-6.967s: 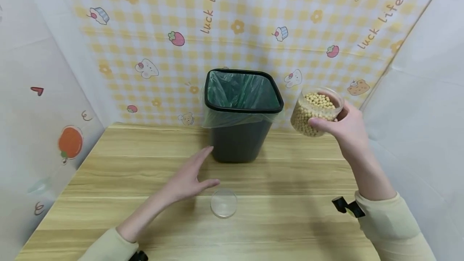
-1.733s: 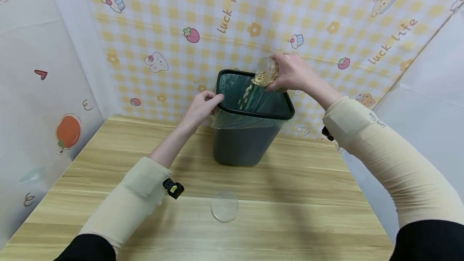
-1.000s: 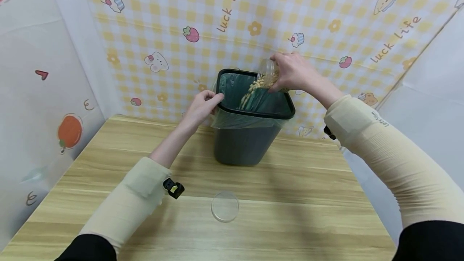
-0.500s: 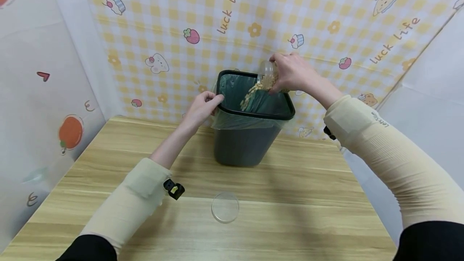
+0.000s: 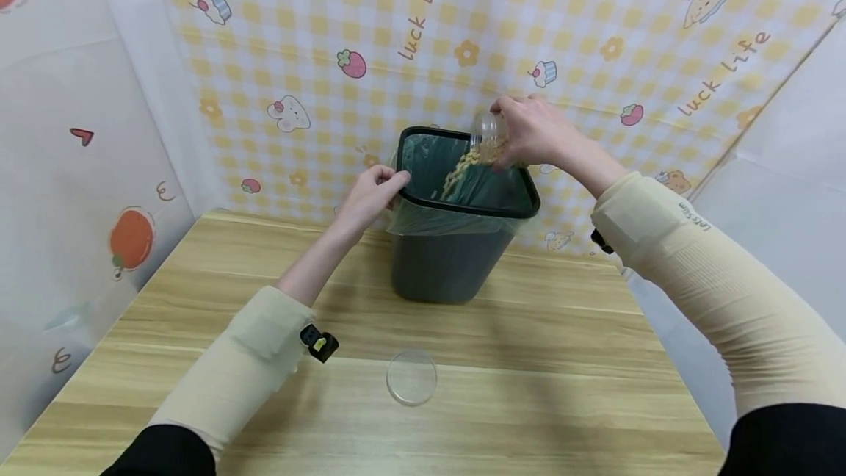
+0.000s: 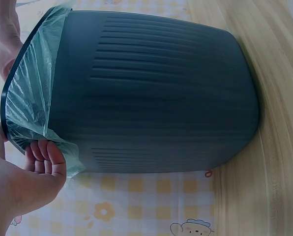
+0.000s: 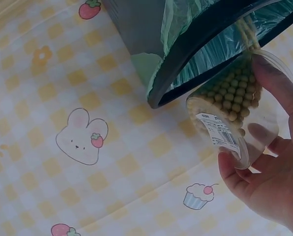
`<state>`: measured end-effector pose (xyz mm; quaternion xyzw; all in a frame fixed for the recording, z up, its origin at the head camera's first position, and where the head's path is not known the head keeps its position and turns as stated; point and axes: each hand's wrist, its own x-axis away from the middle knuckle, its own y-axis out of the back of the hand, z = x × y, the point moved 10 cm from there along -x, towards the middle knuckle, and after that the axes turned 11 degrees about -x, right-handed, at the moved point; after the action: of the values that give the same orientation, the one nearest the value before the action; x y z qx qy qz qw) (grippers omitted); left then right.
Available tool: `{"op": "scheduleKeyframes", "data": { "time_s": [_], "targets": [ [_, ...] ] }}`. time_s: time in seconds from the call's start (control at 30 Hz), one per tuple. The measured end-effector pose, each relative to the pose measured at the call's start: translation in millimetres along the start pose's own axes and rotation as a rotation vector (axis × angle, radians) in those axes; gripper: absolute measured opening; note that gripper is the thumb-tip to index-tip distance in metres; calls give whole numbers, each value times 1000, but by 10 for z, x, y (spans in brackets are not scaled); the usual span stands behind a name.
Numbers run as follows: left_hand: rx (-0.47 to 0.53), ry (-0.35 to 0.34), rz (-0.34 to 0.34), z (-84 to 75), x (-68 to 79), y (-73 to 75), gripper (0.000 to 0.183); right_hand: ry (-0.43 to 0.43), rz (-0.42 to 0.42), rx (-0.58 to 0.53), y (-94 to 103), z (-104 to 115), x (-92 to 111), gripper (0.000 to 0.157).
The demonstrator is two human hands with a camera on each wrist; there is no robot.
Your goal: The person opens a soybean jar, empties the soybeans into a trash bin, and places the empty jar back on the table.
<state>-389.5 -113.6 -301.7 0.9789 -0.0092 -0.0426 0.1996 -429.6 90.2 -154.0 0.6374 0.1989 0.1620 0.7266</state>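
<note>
A dark grey trash can (image 5: 436,263), lined with a green plastic bag (image 6: 36,88), stands tilted near the back of the table. My left hand (image 5: 366,200) pinches its black rim at the left, thumb over the edge and curled fingers on the outside against the bag (image 6: 33,177). Over the right side of the opening, my right hand (image 5: 532,134) grips a clear jar (image 5: 485,131) tipped on its side, mouth toward the can. Yellow soybeans (image 5: 459,171) run from it into the bag. In the right wrist view, beans (image 7: 232,93) still lie along the jar's lower side.
A clear round lid (image 5: 411,378) lies flat on the wood-grain table (image 5: 529,329) in front of the can. A yellow checked cloth (image 5: 317,131) hangs right behind it. White sheets (image 5: 79,167) close off both sides.
From beside the can, the jar has moved left over the opening and tipped; beans now pour out and its load has shrunk. My left hand has gone from above the table to the rim.
</note>
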Motion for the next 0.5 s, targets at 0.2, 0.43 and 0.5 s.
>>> {"op": "scheduleKeyframes", "data": {
  "time_s": [0.2, 0.43, 0.5],
  "targets": [
    [20, -10, 14, 3, -8, -2, 33, 2, -1, -9, -4, 31, -14, 94],
    [19, -10, 27, 6, -5, -6, 34, 18, -12, -3, 1, 69, -27, 95],
    [20, -10, 27, 3, -4, -6, 34, 27, -15, 2, 8, 84, -30, 95]
  ]
}}
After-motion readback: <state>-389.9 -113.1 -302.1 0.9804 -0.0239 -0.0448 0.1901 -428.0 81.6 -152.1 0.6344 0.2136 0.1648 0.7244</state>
